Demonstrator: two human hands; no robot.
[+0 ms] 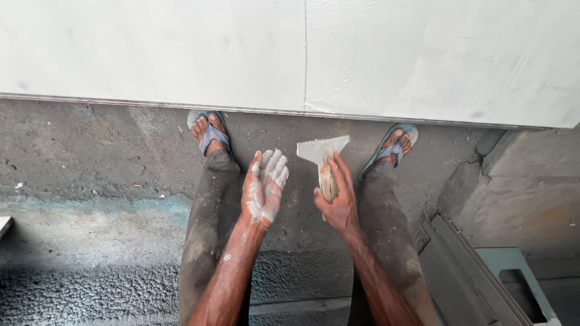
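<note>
Gripping a putty knife [322,158] by its handle, the right hand [339,199] faces the left hand [264,186], spread flat, fingers coated in white putty.

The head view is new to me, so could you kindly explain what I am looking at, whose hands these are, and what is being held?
The camera sits on a person's head and looks straight down, so you see their own arms, legs and feet. The left hand is open, palm up, smeared with white paste, and holds nothing. The right hand grips the handle of a scraper, whose flat blade is coated with the same white stuff. Below are the person's feet in blue sandals, standing on a rough grey floor. Across the top runs a white board; its right part looks freshly coated. At lower right lies some grey metal framing; what it is I cannot tell.
</note>
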